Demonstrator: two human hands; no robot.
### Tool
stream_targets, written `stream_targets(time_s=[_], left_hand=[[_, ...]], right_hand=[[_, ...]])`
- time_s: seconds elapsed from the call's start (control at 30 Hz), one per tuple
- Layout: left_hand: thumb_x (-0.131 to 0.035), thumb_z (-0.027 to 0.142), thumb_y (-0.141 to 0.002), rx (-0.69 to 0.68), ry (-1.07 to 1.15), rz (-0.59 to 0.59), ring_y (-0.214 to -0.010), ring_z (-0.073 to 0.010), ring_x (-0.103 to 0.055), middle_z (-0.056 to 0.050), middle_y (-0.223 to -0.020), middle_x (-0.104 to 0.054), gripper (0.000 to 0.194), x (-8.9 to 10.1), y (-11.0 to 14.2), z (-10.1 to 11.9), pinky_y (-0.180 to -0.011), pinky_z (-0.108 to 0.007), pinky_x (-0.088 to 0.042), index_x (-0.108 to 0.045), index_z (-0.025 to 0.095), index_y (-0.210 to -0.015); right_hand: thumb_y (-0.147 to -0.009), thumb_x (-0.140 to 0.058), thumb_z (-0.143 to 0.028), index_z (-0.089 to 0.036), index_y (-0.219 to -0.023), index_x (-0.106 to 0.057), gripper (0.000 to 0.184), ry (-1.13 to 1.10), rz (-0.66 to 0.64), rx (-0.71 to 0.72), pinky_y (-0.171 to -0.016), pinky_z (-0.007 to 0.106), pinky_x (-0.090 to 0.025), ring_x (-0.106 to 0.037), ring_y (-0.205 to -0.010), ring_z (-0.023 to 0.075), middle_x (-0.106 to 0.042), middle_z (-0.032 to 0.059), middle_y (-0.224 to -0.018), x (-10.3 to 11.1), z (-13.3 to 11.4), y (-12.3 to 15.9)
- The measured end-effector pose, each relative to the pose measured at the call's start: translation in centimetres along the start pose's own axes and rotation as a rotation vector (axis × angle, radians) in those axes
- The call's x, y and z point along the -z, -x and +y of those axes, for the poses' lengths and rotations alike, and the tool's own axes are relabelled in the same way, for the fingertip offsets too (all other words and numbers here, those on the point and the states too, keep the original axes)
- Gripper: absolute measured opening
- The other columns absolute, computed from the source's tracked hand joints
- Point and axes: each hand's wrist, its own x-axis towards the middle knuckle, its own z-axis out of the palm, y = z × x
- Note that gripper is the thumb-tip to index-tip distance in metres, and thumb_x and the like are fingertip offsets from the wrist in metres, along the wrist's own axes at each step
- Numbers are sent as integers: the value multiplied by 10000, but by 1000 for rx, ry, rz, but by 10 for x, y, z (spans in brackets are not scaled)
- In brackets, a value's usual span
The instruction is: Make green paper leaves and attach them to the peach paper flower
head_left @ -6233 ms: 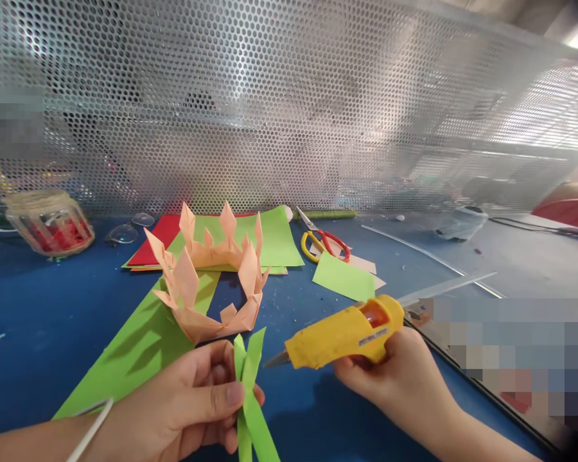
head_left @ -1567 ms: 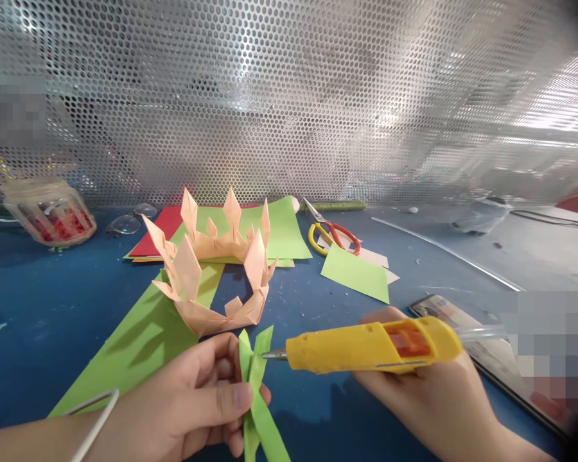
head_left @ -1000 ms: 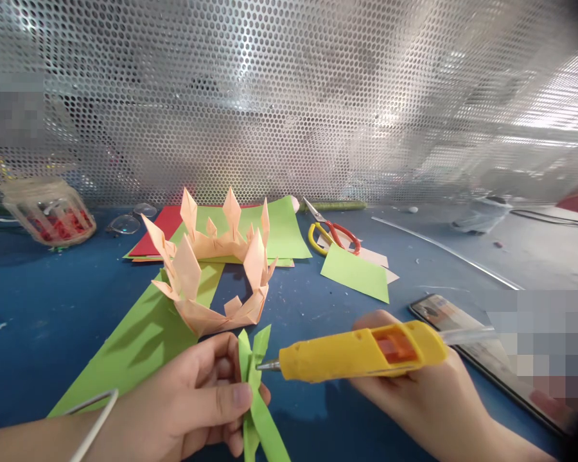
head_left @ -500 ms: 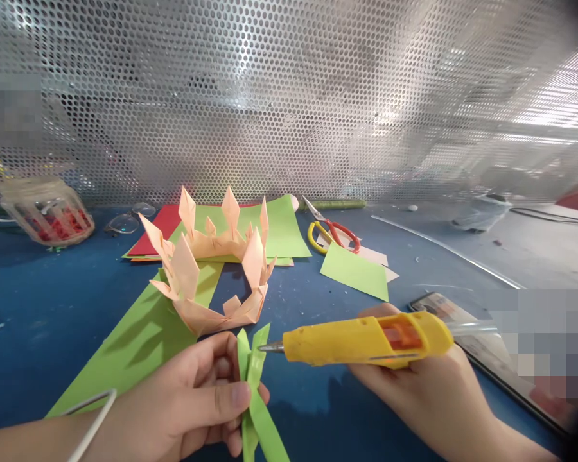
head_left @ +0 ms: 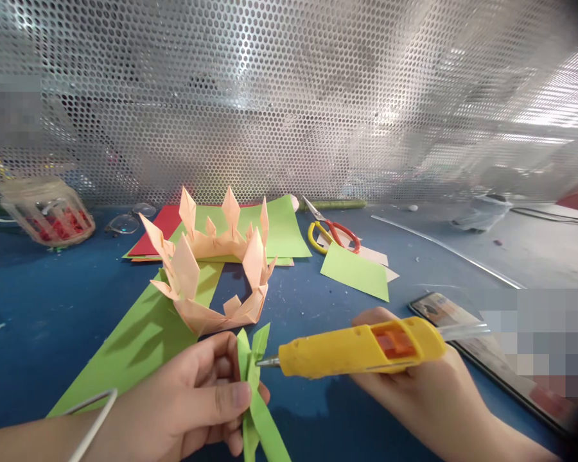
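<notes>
Between thumb and fingers, my left hand (head_left: 202, 398) pinches a folded green paper strip (head_left: 264, 420), its two ends crossing near my thumb. My right hand (head_left: 414, 391) is wrapped round a yellow hot glue gun (head_left: 337, 350), which points left. The metal nozzle meets the upper part of the green paper; whether glue is coming out I cannot tell. A clear glue stick (head_left: 465, 330) sticks out of the gun's back. Just beyond my left hand stands a peach folded-paper crown (head_left: 216, 314) with pointed tips.
Green and red paper sheets (head_left: 139, 333) lie under and behind the crown. Scissors (head_left: 334, 231) with red and yellow handles rest by a small green sheet (head_left: 359, 273). A phone (head_left: 501, 372) lies right, a jar (head_left: 48, 212) and glasses (head_left: 125, 223) left. A perforated metal panel (head_left: 270, 96) closes the back.
My right hand has lowered the glue gun slightly and shifted it left, so its nozzle is farther down the green paper. My left hand and the crown have stayed in place.
</notes>
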Motion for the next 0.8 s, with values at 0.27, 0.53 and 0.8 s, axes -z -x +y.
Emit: stream_targets(time_s=[0.27,0.53,0.8], left_hand=[[-845,356,-827,-26,-43,1,-716,-79,-561,28,-890,-618,268,0,-1,1,-607,-183,-467,-686,208,-985],[-863,335,-811,-22,12,-21,-699,-75,-573,12,-857,-634,318,0,-3,0,-589,-177,-441,-700,189,-1041],[-874,337,-795,-15,-3,-8,-706,-81,-571,7,-873,-628,306,1,-1,-1,-592,-182,-446,-708,200,-1014]], right_hand=[[-949,-529,-205,-292,-926,-496,96,-30,-45,43,-468,142,-476,-596,-467,81,-601,-81,-699,0,-1,-2],[-940,-528,-183,-300,-948,-505,119,3,29,0,-481,156,-499,-615,-478,100,-644,-66,-721,-1,1,0],[-916,-559,-250,-277,-827,-556,93,45,28,-14,-421,186,-486,-628,-440,125,-648,-46,-635,-3,0,-1]])
